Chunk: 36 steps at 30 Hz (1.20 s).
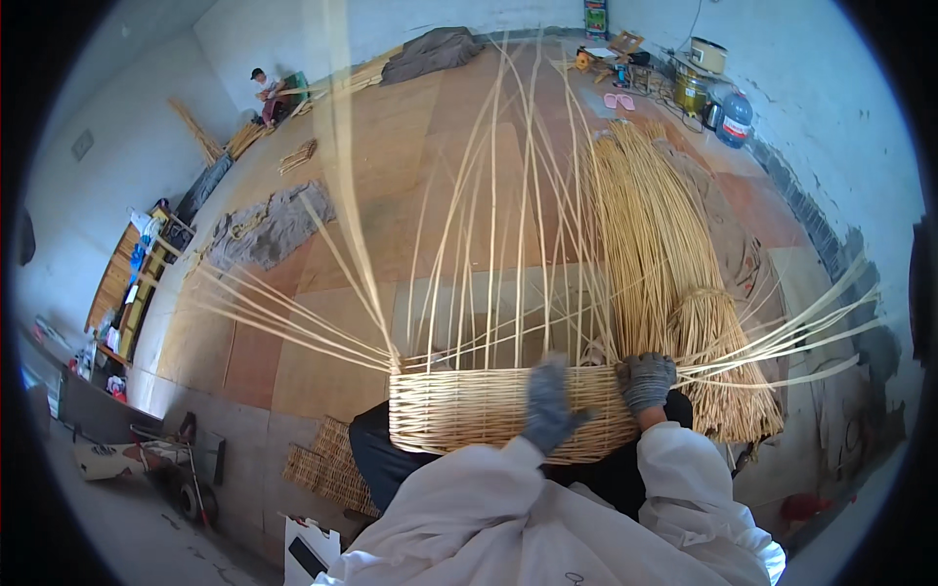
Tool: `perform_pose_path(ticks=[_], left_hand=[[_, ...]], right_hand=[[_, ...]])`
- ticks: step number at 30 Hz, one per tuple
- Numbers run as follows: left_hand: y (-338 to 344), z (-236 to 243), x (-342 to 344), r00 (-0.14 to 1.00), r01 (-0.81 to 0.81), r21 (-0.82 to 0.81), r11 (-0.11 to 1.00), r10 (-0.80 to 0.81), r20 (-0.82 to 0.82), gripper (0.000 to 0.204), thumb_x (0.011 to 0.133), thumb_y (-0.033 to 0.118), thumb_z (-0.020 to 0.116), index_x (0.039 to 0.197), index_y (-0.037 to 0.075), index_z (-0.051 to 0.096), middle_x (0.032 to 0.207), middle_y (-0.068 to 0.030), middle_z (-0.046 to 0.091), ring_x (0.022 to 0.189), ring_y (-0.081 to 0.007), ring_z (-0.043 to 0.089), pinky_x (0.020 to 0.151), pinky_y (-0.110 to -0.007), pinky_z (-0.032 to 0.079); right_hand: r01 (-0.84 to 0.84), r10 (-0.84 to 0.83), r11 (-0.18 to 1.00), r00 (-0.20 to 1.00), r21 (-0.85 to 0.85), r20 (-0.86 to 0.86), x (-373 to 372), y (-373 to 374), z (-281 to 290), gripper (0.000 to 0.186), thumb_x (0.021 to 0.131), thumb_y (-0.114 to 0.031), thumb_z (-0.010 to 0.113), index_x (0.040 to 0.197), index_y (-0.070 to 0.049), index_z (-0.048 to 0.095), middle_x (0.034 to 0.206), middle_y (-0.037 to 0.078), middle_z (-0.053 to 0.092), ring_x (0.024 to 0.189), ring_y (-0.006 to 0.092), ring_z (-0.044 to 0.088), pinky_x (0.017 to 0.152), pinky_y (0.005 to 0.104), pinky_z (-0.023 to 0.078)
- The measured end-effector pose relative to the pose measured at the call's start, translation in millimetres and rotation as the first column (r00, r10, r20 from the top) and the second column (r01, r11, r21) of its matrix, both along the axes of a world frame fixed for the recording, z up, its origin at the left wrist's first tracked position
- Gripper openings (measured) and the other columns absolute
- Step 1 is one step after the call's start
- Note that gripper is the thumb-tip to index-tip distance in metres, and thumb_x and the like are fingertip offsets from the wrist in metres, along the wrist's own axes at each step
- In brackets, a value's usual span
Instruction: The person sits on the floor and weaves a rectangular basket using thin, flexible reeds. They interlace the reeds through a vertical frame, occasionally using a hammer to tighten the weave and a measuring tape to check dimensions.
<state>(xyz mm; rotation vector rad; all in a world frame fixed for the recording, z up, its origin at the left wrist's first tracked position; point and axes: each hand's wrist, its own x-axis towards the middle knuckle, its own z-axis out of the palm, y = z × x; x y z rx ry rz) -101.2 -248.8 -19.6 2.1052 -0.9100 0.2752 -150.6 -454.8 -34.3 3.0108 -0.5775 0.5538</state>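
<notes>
A half-woven wicker basket [459,410] lies across my lap, its pale willow side facing up. Long bare willow rods [493,215] rise from its far edge, and more fan out at both ends. My left hand [552,405], in a grey glove, is over the right half of the woven side; it is blurred, with its thumb spread away from the fingers. At the far right corner, my gloved right hand [647,379] is closed around the basket's edge, where rods stick out to the right. Its fingertips are partly hidden.
A large bundle of willow rods [655,234] lies just right of the basket. Woven panels [327,464] rest on the floor to the left. Grey cloth [274,227] is spread farther off. Another person [268,93] sits far left; a water jug [735,119] stands far right.
</notes>
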Motion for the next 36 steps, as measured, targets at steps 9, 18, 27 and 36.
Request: perform_pose_path(ticks=[9,18,27,36], left_hand=[[233,-31,38,0.613,-0.789,0.034,0.614,0.790,-0.026,0.064,0.075,0.046,0.066,0.115,-0.002,0.049,0.108,-0.0238,0.055,0.099,-0.0407,0.053,0.085,-0.045,0.043],[250,-46,62,0.681,-0.678,-0.037,0.734,0.609,-0.407,0.057,0.076,0.033,0.069,0.116,-0.004,0.052,0.110,-0.0213,0.056,0.103,-0.0331,0.054,0.090,-0.039,0.044],[290,-16,119,0.881,-0.282,0.042,0.958,0.277,-0.385,0.043,0.074,0.024,0.072,0.112,0.008,0.060,0.105,-0.0180,0.057,0.096,-0.0311,0.057,0.087,-0.034,0.046],[315,-11,156,0.871,0.151,0.280,0.948,0.006,-0.491,0.049,0.077,0.036,0.068,0.117,0.010,0.057,0.111,-0.0196,0.057,0.098,-0.0319,0.058,0.087,-0.037,0.046]], right_hand=[[0.096,-0.057,0.990,0.946,-0.107,0.320,-9,30,-12,0.022,0.081,-0.027,0.050,0.069,-0.011,0.058,0.073,0.008,0.056,0.079,0.0261,0.052,0.081,0.0428,0.037],[0.110,-0.089,0.978,0.988,-0.179,0.122,18,34,-5,0.020,0.080,-0.026,0.052,0.083,-0.009,0.062,0.086,0.010,0.061,0.085,0.0299,0.054,0.084,0.0426,0.037],[-0.679,0.590,0.559,0.729,0.477,0.347,131,290,81,0.020,0.085,-0.025,0.057,0.086,-0.006,0.061,0.079,0.012,0.060,0.071,0.0277,0.059,0.066,0.0364,0.048],[-0.843,0.833,0.515,0.535,0.156,0.141,177,358,59,0.020,0.085,-0.026,0.051,0.076,-0.011,0.060,0.064,0.008,0.058,0.060,0.0233,0.061,0.050,0.0372,0.048]])
